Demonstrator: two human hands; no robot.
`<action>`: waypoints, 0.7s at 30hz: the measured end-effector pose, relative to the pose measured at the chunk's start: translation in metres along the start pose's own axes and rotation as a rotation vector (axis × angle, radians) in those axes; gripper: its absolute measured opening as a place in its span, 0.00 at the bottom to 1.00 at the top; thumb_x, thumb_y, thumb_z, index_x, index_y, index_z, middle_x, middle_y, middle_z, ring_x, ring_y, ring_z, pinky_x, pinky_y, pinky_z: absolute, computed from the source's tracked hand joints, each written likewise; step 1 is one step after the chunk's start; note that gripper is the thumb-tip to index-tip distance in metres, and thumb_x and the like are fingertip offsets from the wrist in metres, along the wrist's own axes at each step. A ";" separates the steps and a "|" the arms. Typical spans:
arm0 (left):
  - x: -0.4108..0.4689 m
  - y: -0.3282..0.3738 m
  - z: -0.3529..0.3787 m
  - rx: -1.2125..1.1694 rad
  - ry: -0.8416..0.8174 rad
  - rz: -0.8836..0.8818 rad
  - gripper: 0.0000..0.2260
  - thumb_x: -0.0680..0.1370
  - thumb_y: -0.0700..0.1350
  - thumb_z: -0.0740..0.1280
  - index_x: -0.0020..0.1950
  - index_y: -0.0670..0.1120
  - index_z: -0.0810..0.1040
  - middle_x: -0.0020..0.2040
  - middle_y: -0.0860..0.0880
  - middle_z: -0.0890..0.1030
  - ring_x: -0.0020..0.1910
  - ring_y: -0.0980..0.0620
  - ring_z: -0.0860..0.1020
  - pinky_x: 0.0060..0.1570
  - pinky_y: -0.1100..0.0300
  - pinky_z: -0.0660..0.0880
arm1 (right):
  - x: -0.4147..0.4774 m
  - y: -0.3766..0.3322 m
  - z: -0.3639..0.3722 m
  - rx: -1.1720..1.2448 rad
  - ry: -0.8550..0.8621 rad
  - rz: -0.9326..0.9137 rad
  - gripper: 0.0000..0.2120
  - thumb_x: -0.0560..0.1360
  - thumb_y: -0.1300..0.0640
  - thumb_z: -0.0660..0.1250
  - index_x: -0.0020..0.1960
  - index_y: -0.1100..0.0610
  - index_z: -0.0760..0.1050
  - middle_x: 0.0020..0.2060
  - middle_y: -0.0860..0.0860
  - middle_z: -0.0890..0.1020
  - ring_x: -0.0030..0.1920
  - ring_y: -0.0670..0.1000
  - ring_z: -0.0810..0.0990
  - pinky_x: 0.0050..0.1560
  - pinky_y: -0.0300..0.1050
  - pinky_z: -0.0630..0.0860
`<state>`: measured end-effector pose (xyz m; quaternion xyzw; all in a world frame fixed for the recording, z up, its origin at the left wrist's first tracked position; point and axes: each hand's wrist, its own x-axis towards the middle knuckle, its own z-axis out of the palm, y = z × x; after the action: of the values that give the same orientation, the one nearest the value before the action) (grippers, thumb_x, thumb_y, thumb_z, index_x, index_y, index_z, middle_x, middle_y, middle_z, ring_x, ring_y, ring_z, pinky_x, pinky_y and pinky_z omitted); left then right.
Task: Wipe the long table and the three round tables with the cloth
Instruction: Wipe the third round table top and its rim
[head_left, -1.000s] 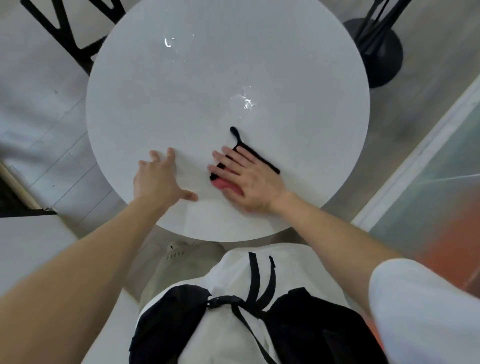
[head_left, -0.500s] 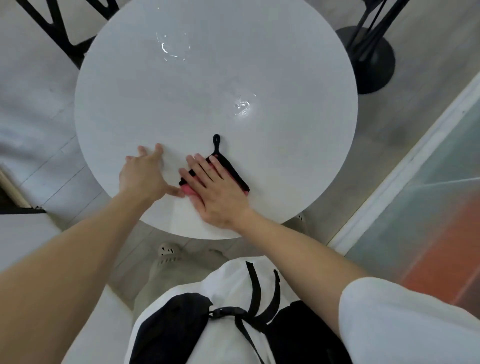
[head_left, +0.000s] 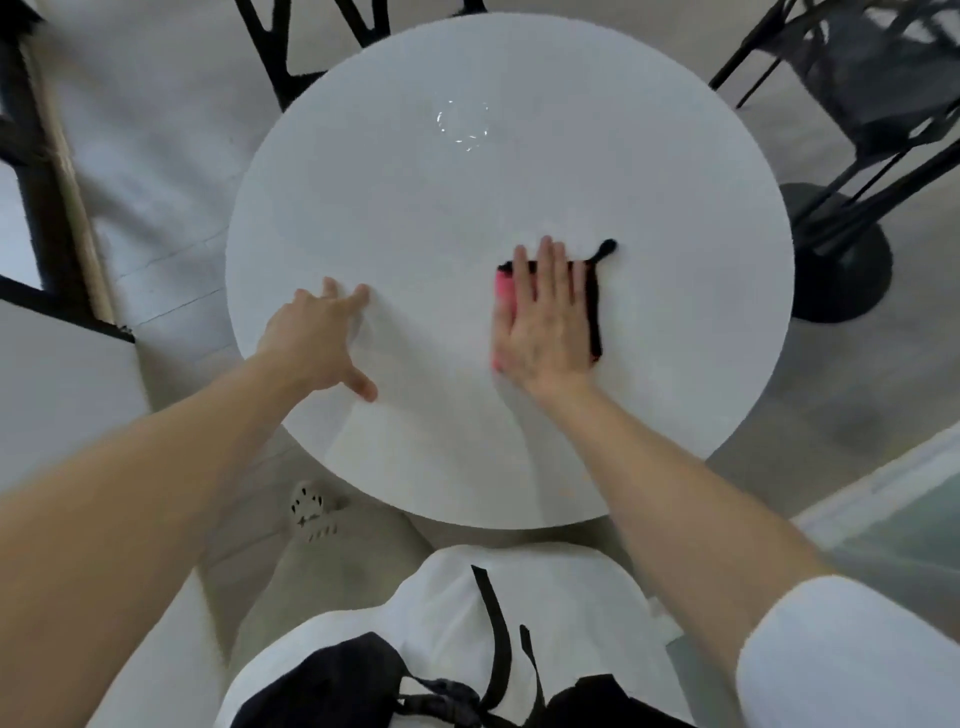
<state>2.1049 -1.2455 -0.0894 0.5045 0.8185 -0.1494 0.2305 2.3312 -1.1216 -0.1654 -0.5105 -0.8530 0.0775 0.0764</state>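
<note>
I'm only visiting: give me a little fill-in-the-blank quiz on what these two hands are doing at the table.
1. The right hand presses flat on a cloth that is ____ with a black edge.
2. The left hand rests flat on the bare ____ table.
3. Only ____ hand touches the cloth.
Missing: pink; round; one.

White short-sleeved shirt (head_left: 852, 660), black-strapped harness (head_left: 493, 623), beige trousers (head_left: 343, 561), perforated clog (head_left: 311, 512).

Grey floor, black seating.
I saw pale grey floor planks (head_left: 156, 130) under soft, even light; 1 black chair frame (head_left: 291, 57) stood at the far side, 1 black mesh chair (head_left: 872, 67) at far right beside a round black base (head_left: 841, 280), and a glassy panel (head_left: 909, 525) edged the near right.
</note>
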 end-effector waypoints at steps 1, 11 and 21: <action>0.000 0.000 0.002 -0.013 -0.005 -0.012 0.68 0.54 0.69 0.87 0.86 0.58 0.53 0.77 0.48 0.65 0.70 0.38 0.71 0.60 0.38 0.80 | -0.013 -0.034 0.009 0.046 -0.038 -0.167 0.31 0.88 0.45 0.48 0.87 0.57 0.60 0.86 0.62 0.58 0.87 0.61 0.53 0.86 0.63 0.49; -0.001 0.002 0.007 -0.111 0.012 -0.099 0.71 0.53 0.64 0.89 0.87 0.62 0.49 0.83 0.52 0.56 0.79 0.43 0.59 0.63 0.35 0.79 | 0.103 0.094 -0.015 -0.059 -0.129 -0.367 0.35 0.84 0.37 0.51 0.88 0.49 0.56 0.88 0.55 0.55 0.88 0.56 0.51 0.87 0.59 0.46; -0.007 0.001 0.005 -0.167 -0.004 -0.192 0.70 0.58 0.63 0.88 0.86 0.70 0.41 0.89 0.59 0.45 0.88 0.48 0.45 0.72 0.34 0.74 | 0.061 -0.079 0.025 -0.005 -0.124 -0.338 0.32 0.88 0.45 0.50 0.88 0.60 0.55 0.86 0.66 0.54 0.87 0.65 0.50 0.85 0.68 0.45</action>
<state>2.1098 -1.2525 -0.0902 0.4024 0.8723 -0.1032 0.2579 2.2291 -1.1057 -0.1695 -0.3541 -0.9300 0.0925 0.0344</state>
